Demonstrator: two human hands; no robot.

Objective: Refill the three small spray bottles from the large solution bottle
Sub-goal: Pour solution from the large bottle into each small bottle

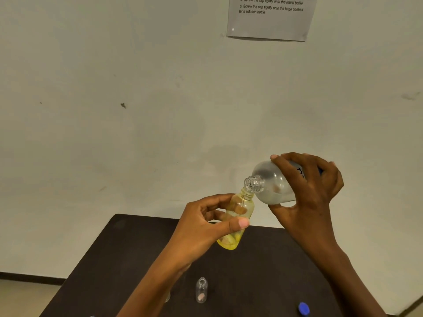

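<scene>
L hand [206, 221] holds a small yellow bottle [246, 202] up above the table [137, 248], thumb curled across the front of the bottle, other fingers wrapped round the back and showing thru the tinted plastic. The bottle is uncapped and tilted, mouth pointing up and to the right, base toward the camera. R hand [313, 191] grips the big bottle [272, 181] from above and behind, fingers spread over its body, thumb underneath. The big bottle lies tipped nearly on its side, its open threaded neck pointing down-left and touching the yellow bottle's mouth. Its body looks cloudy white w/ dark print mostly hidden under the R hand. Can't tell if liquid is running, or the fill level in either bottle. Both are held in the air over the far edge of the table, in front of the pale wall [114, 110]. On the table near the camera, between the two forearms, a small clear bottle [201, 290] stands upright, uncapped. A blue cap [304, 308] lies on the table just beside the R forearm, well apart from the clear bottle. A faint glassy shape [167, 298] peeks out beside the L forearm, too hidden to ID. A printed sheet [270, 21] is stuck to the wall at top right, w/ lines on screwing caps on tightly
</scene>
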